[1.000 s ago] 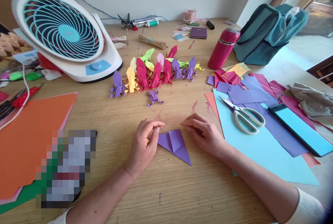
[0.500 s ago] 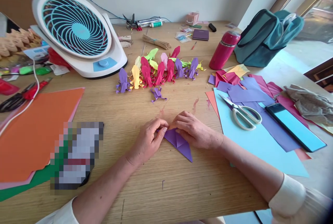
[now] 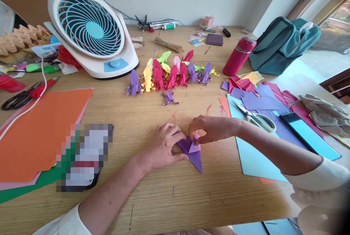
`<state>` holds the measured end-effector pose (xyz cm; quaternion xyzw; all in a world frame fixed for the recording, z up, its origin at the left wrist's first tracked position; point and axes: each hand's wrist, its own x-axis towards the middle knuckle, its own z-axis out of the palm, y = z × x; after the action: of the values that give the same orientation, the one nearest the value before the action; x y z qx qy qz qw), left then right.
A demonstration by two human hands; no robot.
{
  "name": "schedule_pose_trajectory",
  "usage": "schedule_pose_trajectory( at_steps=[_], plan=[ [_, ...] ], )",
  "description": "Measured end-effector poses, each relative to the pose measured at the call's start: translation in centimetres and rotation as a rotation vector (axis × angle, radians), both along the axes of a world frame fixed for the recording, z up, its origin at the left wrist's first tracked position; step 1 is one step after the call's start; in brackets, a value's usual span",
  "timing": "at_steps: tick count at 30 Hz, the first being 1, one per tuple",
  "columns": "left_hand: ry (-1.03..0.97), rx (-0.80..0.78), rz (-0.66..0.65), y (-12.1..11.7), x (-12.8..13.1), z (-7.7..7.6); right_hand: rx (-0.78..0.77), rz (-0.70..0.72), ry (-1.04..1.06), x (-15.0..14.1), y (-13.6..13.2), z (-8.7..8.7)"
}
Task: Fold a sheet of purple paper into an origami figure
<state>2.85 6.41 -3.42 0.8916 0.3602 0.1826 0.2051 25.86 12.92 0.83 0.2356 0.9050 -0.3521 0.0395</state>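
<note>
The wooden table (image 3: 153, 198) lay under everything, the fan (image 3: 93, 31) at its far left and the teal bag (image 3: 283, 47) at its far right. The left hand (image 3: 162, 147), fingers partly spread, pressed the left part of the folded purple paper (image 3: 194, 155) at the near middle. The right hand (image 3: 209, 129), nearly closed, pinched the paper's raised flap between thumb and fingers. Beyond sat a small purple figure (image 3: 169, 98).
</note>
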Motion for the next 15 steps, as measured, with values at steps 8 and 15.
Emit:
schedule_pose_trajectory(
  at_steps=[8, 15],
  plan=[
    [0.035, 0.023, -0.106, 0.1, 0.1, -0.3, -0.195, 0.015, -0.168, -0.2, 0.4, 1.6],
    [0.014, 0.037, -0.061, 0.0, 0.7, -0.1, -0.295, 0.03, -0.151, 0.4, 0.3, 0.9]
  ],
)
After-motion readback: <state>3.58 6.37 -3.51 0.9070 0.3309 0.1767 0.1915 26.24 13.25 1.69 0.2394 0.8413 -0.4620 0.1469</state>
